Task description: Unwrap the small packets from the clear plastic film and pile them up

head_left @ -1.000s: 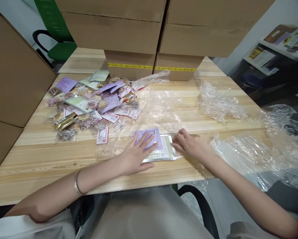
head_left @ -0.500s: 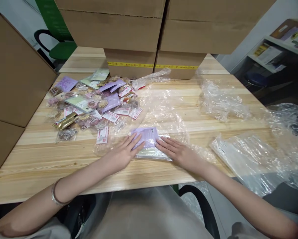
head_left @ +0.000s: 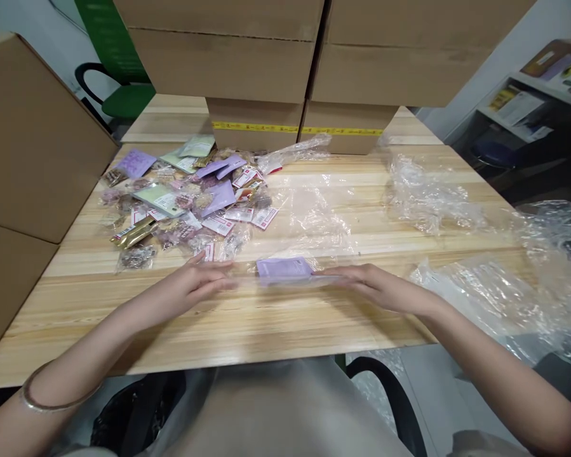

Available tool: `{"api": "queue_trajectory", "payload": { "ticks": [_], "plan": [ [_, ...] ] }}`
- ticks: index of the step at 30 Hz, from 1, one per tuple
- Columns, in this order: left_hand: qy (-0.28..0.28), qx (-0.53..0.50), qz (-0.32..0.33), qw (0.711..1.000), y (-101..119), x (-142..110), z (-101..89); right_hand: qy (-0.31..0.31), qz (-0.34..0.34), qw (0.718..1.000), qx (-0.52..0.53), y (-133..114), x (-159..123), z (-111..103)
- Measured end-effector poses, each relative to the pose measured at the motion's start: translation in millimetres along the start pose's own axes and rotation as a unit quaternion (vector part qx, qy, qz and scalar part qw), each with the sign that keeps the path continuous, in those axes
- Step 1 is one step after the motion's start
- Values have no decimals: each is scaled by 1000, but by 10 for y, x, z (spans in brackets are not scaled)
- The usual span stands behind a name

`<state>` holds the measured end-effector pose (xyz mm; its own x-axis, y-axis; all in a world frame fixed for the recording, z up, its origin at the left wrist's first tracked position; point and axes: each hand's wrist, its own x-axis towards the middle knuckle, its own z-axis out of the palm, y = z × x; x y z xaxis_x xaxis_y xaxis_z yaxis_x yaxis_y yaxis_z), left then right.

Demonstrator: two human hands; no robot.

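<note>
A purple packet (head_left: 285,267) lies in a clear plastic bag (head_left: 309,222) on the table in front of me. The near edge of the bag stands up in a thin line between my hands. On the left, my left hand (head_left: 202,279) has that edge between thumb and fingers, its fingertips a little blurred. My right hand (head_left: 368,282) pinches the bag at the other end, with fingertips close to the packet's right side. The film hides the lower part of the packet.
Left of the bag is a heap of small wrapped snacks and sachets (head_left: 171,200). Crumpled clear plastic (head_left: 423,193) and more bags (head_left: 480,292) lie to the right. Cardboard boxes stand at the back (head_left: 261,70) and left (head_left: 32,139).
Both hands have moved outward from lying flat on the packet, and now lift the near edge of the plastic bag. The packet now shows folded or tilted under the film.
</note>
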<state>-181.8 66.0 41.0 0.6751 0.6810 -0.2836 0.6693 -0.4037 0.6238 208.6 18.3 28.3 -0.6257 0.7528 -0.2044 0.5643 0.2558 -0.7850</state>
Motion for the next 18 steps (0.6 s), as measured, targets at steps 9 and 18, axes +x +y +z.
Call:
{"api": "queue_trajectory", "payload": {
  "ticks": [9,18],
  "plan": [
    [134,20,-58,989,108,158,-26,34,116,991,49,5,320,-336],
    [160,269,-87,946,-53,456,-136,4,157,976,153,315,854,-399]
  ]
}}
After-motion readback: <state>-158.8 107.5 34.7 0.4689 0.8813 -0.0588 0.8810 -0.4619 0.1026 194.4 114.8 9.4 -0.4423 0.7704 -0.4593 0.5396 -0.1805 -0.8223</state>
